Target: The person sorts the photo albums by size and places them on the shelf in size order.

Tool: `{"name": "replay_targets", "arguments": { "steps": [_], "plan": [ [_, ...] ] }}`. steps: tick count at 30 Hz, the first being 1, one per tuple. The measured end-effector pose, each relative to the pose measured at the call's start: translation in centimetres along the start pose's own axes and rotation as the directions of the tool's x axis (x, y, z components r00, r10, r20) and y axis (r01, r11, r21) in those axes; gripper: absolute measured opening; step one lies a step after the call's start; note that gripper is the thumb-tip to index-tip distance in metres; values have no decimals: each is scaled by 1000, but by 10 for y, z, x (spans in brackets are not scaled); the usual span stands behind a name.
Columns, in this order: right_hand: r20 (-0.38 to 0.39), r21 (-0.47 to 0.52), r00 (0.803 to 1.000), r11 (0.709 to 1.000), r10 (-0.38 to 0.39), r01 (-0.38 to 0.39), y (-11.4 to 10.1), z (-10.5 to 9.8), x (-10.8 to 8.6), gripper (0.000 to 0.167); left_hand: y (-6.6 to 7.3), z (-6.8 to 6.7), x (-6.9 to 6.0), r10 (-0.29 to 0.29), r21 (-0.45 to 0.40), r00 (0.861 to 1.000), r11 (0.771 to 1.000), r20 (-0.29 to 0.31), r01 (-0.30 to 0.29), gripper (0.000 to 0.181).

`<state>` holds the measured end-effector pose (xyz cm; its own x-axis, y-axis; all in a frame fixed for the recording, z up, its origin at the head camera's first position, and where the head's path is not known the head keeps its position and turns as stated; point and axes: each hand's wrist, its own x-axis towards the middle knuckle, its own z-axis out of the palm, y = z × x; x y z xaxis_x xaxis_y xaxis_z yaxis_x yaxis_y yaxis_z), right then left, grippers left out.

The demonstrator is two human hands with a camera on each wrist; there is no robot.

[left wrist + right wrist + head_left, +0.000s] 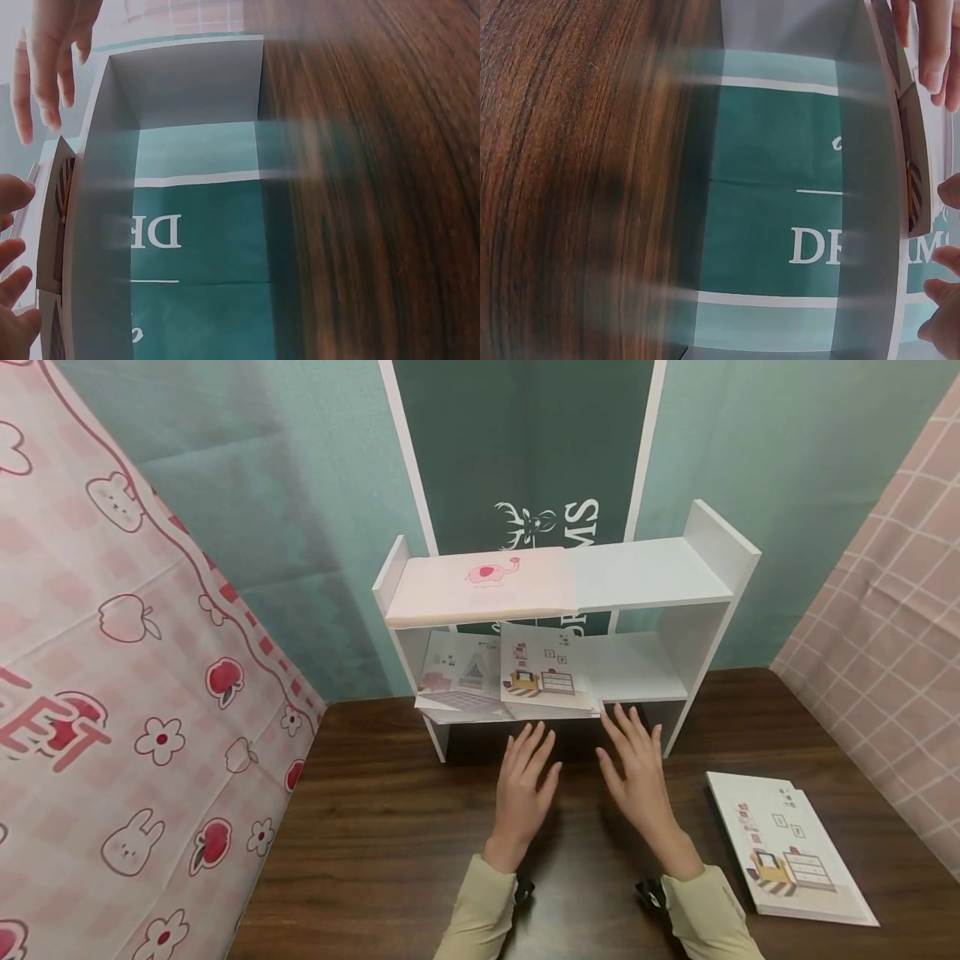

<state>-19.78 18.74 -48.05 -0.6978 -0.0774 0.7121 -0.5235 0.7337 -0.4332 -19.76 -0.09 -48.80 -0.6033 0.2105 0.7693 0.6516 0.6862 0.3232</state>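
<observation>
My left hand (522, 797) is spread in front of a white two-tier desk shelf (630, 578), fingers fairly straight and holding nothing. To its right, my right hand (637, 777) is also spread and holds nothing, its fingertips near the front edge of the lower board. Two piles of thin booklets lie on that board: one with a tent-like drawing (461, 672) at left, and one with a yellow chair and a dresser (546, 672) beside it. In the left wrist view, fingers of the left hand (11, 277) appear close to the booklets' edges (52, 217).
A pink elephant booklet (487, 581) lies on the left half of the top board. On the brown wooden table (360, 860), a stack of chair-and-dresser booklets (795, 852) sits at right. Patterned pink cloth (165, 677) hangs at left, and green cloth (525, 435) behind the shelf.
</observation>
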Motion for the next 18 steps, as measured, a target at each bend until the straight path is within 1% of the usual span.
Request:
{"name": "replay_targets", "arguments": {
  "steps": [8, 18],
  "plan": [
    [2, 2, 1000, 1000, 16, -16, 2, -3, -2, 61, 0, 2, -1, 3, -17, 1000, 1000, -20, -3, 50],
    [-5, 25, 1000, 999, 21, -21, 3, -5, -3, 60, 3, 6, -1, -2, -38, 1000, 999, -4, 2, 49]
  ]
}}
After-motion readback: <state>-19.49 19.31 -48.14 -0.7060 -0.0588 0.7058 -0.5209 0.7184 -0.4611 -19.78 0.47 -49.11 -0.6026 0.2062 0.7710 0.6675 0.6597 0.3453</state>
